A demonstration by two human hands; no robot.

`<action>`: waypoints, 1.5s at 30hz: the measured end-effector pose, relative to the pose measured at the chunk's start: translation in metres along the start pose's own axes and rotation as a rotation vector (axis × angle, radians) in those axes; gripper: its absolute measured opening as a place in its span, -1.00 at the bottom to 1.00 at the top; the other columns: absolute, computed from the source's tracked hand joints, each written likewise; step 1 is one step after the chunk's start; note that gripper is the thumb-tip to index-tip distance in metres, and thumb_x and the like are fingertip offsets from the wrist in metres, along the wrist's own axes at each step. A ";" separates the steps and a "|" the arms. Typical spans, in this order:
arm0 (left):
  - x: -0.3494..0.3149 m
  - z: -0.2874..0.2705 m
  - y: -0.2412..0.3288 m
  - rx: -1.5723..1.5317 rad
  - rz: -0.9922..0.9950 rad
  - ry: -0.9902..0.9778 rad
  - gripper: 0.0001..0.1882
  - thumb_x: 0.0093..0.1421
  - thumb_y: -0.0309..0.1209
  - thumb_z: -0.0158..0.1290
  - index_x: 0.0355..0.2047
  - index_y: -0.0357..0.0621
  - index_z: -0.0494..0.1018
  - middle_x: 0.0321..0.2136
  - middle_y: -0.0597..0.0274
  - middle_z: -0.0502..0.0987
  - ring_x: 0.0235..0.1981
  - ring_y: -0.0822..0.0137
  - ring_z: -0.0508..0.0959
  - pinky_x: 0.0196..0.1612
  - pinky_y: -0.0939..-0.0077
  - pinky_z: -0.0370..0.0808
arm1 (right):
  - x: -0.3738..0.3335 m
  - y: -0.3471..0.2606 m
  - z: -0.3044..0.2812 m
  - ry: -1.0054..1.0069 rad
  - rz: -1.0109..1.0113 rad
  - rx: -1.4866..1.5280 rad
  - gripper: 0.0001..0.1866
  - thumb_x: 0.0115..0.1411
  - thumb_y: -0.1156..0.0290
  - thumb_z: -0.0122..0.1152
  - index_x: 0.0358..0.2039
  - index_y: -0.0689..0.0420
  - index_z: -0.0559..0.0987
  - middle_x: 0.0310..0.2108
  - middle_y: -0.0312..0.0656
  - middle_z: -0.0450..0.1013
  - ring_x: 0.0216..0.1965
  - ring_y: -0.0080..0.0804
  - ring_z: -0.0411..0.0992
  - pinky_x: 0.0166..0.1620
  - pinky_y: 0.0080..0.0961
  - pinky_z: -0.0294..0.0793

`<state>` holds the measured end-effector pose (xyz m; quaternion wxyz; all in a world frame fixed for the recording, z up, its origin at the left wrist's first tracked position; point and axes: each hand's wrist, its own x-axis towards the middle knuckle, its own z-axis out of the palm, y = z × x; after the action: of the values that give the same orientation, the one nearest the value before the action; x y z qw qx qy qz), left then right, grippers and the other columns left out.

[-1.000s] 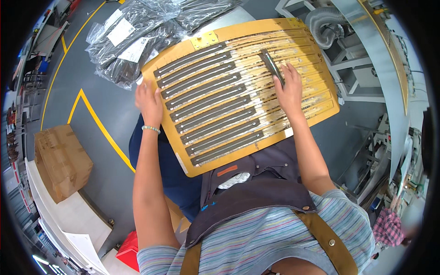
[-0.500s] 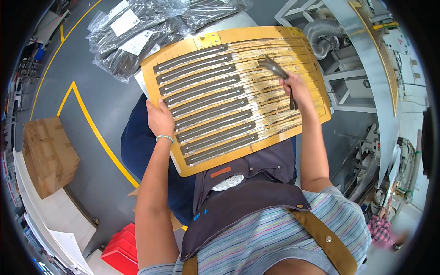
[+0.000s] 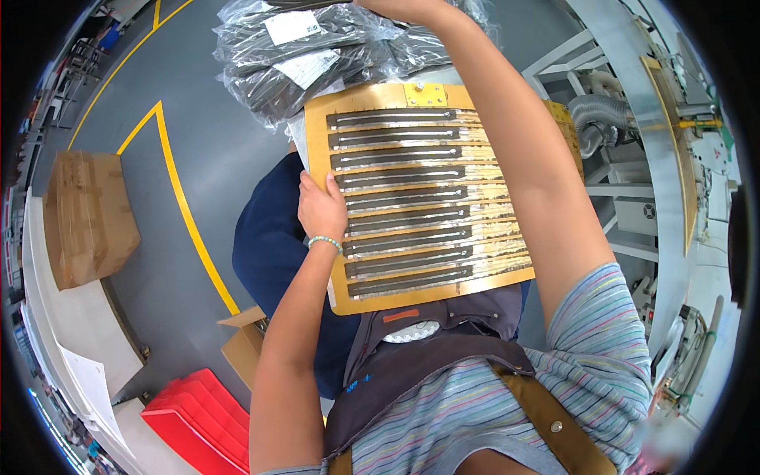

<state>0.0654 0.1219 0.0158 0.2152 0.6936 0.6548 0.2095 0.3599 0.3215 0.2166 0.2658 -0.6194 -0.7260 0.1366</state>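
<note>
A yellow slotted board (image 3: pixel 431 303) rests across my lap. Dark zipper-like strips (image 3: pixel 404 173) lie side by side in slots on its left part, each with a thin pale line along it. The slots further right have worn, silvery-yellow surfaces, partly covered by my right forearm. My left hand (image 3: pixel 323 207) grips the board's left edge, thumb on top. Past the board's far edge, my right hand (image 3: pixel 400 8) is at clear plastic bags (image 3: pixel 277 71) of dark strips. The picture's top edge cuts it off, so its fingers and anything in them cannot be made out.
A cardboard box (image 3: pixel 95 218) stands at left beside a pale table (image 3: pixel 99 324). Red bins (image 3: pixel 198 419) sit at lower left, near an open carton (image 3: pixel 245 348). White framing with a grey flexible duct (image 3: pixel 594 119) stands at right. Yellow lines (image 3: pixel 178 202) mark the floor.
My right hand has gone from above the board, where it held dark strips, to the bags beyond the far edge. The board appears further right and more level; my left hand stays on its edge.
</note>
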 end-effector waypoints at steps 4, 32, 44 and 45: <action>0.000 0.000 -0.016 0.027 0.039 0.067 -0.40 0.48 -0.12 -0.02 0.25 -0.45 0.26 -0.09 -0.33 0.57 -0.10 -0.30 0.62 -0.07 -0.06 0.58 | -0.023 -0.013 0.037 0.379 -0.154 0.057 -0.63 0.30 0.35 0.09 0.01 0.24 0.67 0.01 0.32 0.54 0.08 0.34 0.47 0.18 0.03 0.48; 0.001 0.000 -0.008 0.105 -0.036 -0.027 -0.46 0.50 -0.06 -0.06 0.12 -0.38 0.33 -0.09 -0.33 0.61 -0.12 -0.31 0.64 -0.10 -0.11 0.58 | -0.249 -0.052 0.197 0.146 -0.164 -0.001 -0.47 0.41 0.16 0.22 0.22 0.28 0.55 0.36 -0.03 0.42 0.43 -0.04 0.27 0.51 -0.05 0.15; 0.003 -0.002 -0.006 0.061 -0.018 0.004 -0.44 0.52 -0.07 -0.08 0.13 -0.45 0.35 -0.11 -0.33 0.62 -0.12 -0.31 0.65 -0.08 -0.10 0.59 | -0.356 0.000 0.126 -0.060 -0.103 -0.203 -0.51 0.40 0.28 0.21 0.28 0.20 0.52 0.38 -0.13 0.40 0.39 -0.12 0.33 0.44 -0.16 0.29; 0.002 -0.002 -0.008 0.049 -0.035 -0.004 -0.44 0.53 -0.06 -0.12 0.13 -0.44 0.36 -0.13 -0.34 0.63 -0.12 -0.32 0.65 -0.08 -0.10 0.59 | -0.349 -0.006 0.138 -0.052 -0.136 -0.216 -0.50 0.40 0.27 0.22 0.27 0.23 0.52 0.38 -0.12 0.39 0.41 -0.15 0.31 0.46 -0.17 0.26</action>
<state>0.0581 0.1244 0.0130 0.2031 0.6875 0.6714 0.1880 0.3103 -0.0008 0.0313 0.1873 -0.5898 -0.7836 0.0553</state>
